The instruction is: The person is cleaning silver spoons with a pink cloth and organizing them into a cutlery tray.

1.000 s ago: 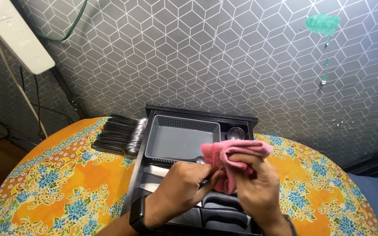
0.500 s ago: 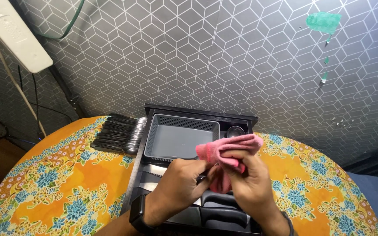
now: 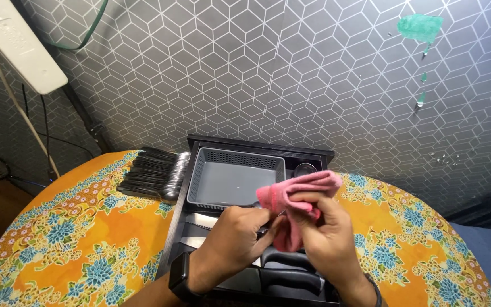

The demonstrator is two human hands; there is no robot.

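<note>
My right hand (image 3: 325, 236) grips a folded pink cloth (image 3: 294, 196) and wraps it round a thin metal utensil. My left hand (image 3: 238, 236) pinches the near end of that utensil (image 3: 263, 230); most of it is hidden by the cloth and my fingers. A black watch sits on my left wrist. Both hands hover over a black cutlery tray (image 3: 180, 213). A grey plastic basket (image 3: 235, 181) rests in the tray's far half, and black-handled knives (image 3: 291, 278) lie in its near slots.
A pile of metal spoons and forks (image 3: 157, 173) lies left of the tray on the round table with an orange floral cloth (image 3: 75, 239). A small round metal cup (image 3: 305, 169) sits in the tray's far right corner. A grey patterned wall stands behind.
The pink cloth and my right hand have slid a little toward my left hand along the utensil. The tray and cutlery pile have stayed put.
</note>
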